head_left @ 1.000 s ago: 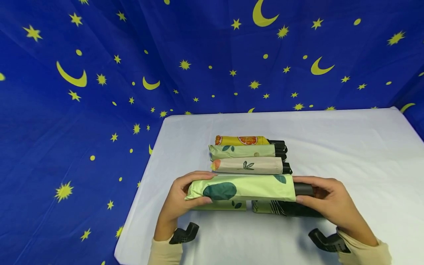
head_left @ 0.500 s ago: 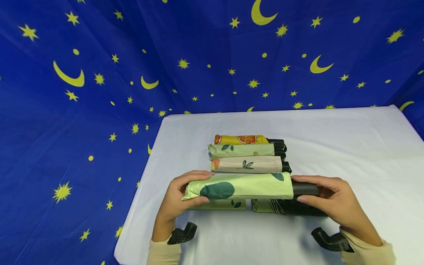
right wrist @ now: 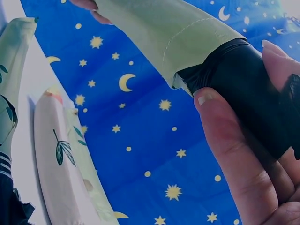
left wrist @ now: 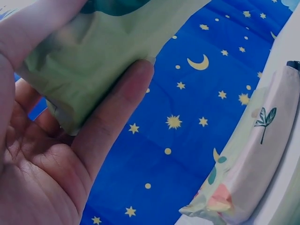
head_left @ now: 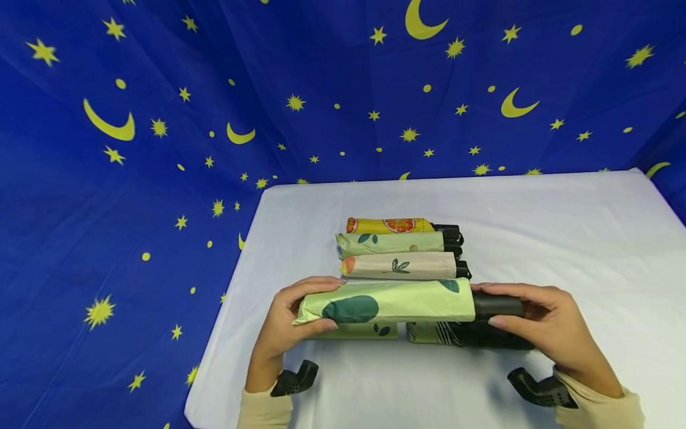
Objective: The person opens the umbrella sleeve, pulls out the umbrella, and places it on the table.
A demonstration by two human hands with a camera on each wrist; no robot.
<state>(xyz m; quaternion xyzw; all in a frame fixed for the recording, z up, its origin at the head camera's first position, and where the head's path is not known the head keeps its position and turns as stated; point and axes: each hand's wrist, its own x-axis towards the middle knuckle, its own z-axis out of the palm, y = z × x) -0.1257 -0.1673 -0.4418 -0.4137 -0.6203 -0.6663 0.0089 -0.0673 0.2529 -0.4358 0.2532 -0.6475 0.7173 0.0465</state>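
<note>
Light-green sleeve (head_left: pixel 407 301): You have it raised above the worktop (head_left: pixel 579 238), its long axis running from 9 to 3 o'clock in the head view. The clock is centred here for all entries below.
Black end (head_left: pixel 498 305): Projects from the sleeve's mouth at 3 o'clock; your right wrist view shows dark folds at that mouth.
Left hand (head_left: pixel 281 319): Positioned at 9 o'clock. Your fingers (head_left: pixel 311 286) pinch the sleeve's tip, thumb on the near side, the others on the far side.
Right hand (head_left: pixel 552 316): Positioned at 3 o'clock. Your thumb and fingers are curled round the black end, just beside the sleeve's mouth.
Far row: Toward 12 o'clock you have, nearest first, a beige umbrella (head_left: pixel 423 267), a pale-green umbrella (head_left: pixel 399 243) and a yellow umbrella (head_left: pixel 375 226), close together, black handles toward 3 o'clock.
Near pair: A leaf-print item (head_left: pixel 356 332) lies at 7 o'clock and a black-striped item (head_left: pixel 466 335) at 5 o'clock, both partly hidden by the sleeve.
Backdrop: Blue cloth (head_left: pixel 343 59) with yellow stars and moons, beyond the worktop from 9 through 12 o'clock.
</note>
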